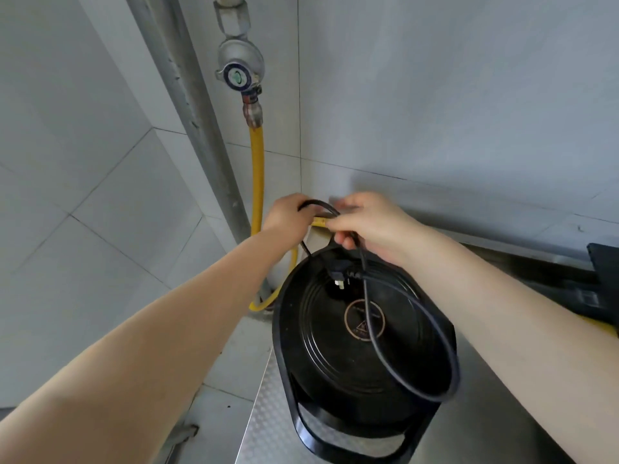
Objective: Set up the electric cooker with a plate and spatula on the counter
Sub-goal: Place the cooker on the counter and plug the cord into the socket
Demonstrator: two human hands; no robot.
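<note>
The black round electric cooker [351, 343] stands on the steel counter [268, 426], with a loop handle at its near side. Its black power cord [415, 346] loops across the cooker's top, and the plug [338, 279] lies on the far part of the top. My left hand [288, 216] and my right hand [368, 222] are together just above the cooker's far edge, both gripping the bundled cord. A small yellow tie [320, 222] shows between the two hands. No plate or spatula is in view.
A yellow gas hose [257, 182] runs down from a grey regulator [238, 70] on the tiled wall into the corner behind the cooker. A grey pipe [201, 128] stands left of it. A dark object [603, 279] sits at the counter's far right.
</note>
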